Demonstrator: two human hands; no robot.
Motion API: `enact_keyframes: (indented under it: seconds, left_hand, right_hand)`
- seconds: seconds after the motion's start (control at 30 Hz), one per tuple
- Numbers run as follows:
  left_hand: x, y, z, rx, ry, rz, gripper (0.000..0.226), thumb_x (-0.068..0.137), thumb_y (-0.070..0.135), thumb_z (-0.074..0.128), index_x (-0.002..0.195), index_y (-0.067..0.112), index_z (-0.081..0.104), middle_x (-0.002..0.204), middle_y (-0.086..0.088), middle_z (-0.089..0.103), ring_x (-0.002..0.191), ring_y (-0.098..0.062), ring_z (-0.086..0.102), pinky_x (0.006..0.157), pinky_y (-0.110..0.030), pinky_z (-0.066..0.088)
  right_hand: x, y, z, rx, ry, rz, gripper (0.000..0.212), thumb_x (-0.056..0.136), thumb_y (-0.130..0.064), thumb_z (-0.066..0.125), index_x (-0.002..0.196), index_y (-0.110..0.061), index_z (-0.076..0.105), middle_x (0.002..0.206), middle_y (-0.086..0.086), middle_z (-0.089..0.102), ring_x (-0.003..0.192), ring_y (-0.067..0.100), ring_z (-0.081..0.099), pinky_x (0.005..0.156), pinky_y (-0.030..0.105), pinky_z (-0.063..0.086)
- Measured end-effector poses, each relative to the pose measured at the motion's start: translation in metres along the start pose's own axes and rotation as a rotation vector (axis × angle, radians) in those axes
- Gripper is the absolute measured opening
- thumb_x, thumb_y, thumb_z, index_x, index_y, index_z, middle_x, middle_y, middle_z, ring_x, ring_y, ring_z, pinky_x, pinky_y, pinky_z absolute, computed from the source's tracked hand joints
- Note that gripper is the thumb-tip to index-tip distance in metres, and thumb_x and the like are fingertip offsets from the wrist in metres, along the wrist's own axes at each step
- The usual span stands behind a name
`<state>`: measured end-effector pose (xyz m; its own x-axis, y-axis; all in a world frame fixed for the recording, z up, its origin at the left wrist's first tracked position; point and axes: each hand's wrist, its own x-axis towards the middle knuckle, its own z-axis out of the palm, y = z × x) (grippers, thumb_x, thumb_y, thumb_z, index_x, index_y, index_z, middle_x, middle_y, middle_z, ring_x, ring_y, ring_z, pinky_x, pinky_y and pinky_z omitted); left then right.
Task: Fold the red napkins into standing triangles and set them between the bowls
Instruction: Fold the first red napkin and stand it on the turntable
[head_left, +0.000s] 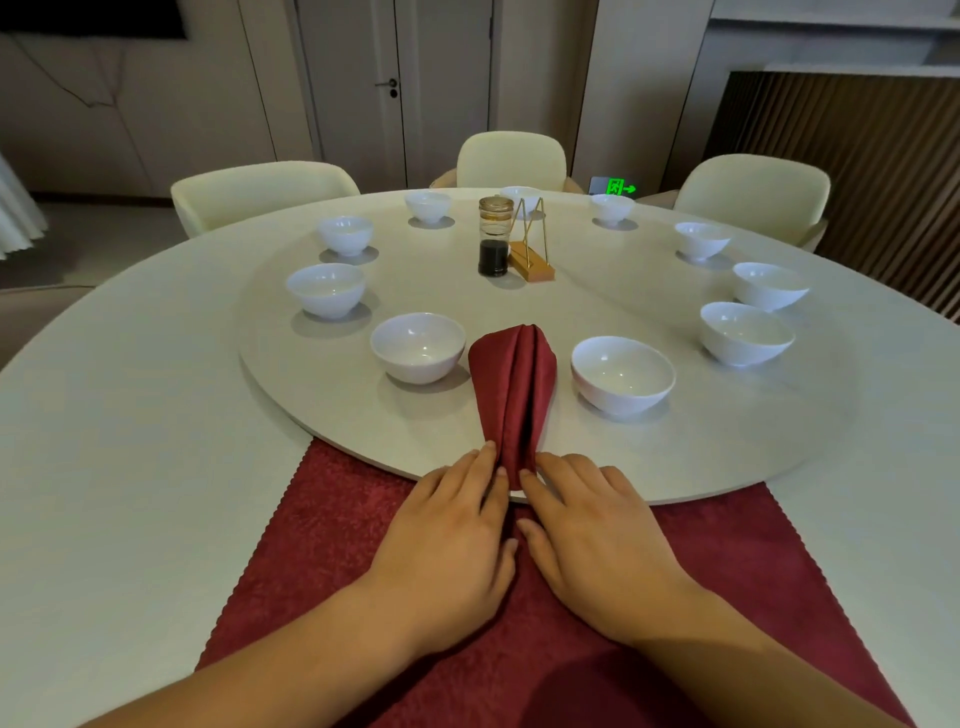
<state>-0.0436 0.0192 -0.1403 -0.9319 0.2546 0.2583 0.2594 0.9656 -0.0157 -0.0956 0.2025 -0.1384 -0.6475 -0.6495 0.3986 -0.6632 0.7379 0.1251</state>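
Between near bowls (418, 347), folded napkin (514, 395); left hand (447, 535), right hand (597, 540) press base, fingers straight.

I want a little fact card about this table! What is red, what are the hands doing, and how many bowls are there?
red napkin: red napkin, folded, narrow at the near end, lying between the left near bowl and the right near bowl
left hand: left hand, straight fingers touching the napkin's near end
right hand: right hand, straight fingers touching the other side
bowls: ten, white, in a ring on the turntable
middle: dark bottle beside a gold holder
under the hands: red cloth
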Motion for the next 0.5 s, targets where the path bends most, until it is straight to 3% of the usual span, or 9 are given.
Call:
enact_keyframes:
  seconds: [0.17,0.3,0.5]
  left_hand:
    - [-0.005,0.004,0.008,0.046,0.008,-0.019,0.069,0.093,0.047,0.039,0.145,0.004,0.054,0.151,-0.019,0.051,0.142,-0.03,0.046,0.112,-0.048,0.044]
    - [-0.003,0.004,0.008,-0.018,0.001,-0.044,0.072,0.098,0.05,0.03,0.156,0.009,0.038,0.163,-0.015,0.032,0.153,-0.027,0.026,0.124,-0.046,0.024]
    - [-0.004,-0.005,0.01,-0.044,0.001,-0.006,0.071,0.096,0.051,0.034,0.154,0.01,0.042,0.159,-0.014,0.039,0.15,-0.027,0.034,0.123,-0.043,0.028]
  right_hand:
    - [-0.005,-0.005,-0.001,-0.028,-0.041,0.014,0.054,0.095,-0.044,0.039,0.131,-0.011,0.062,0.13,0.009,0.061,0.112,0.027,0.059,0.088,0.041,0.054]
    - [-0.005,-0.004,-0.003,-0.008,-0.051,0.007,0.054,0.095,-0.043,0.039,0.132,-0.012,0.062,0.13,0.009,0.06,0.114,0.026,0.058,0.09,0.041,0.053]
    - [-0.006,-0.005,0.0,0.015,-0.067,0.018,0.054,0.094,-0.042,0.039,0.133,-0.011,0.061,0.134,0.008,0.058,0.116,0.025,0.058,0.092,0.041,0.053]
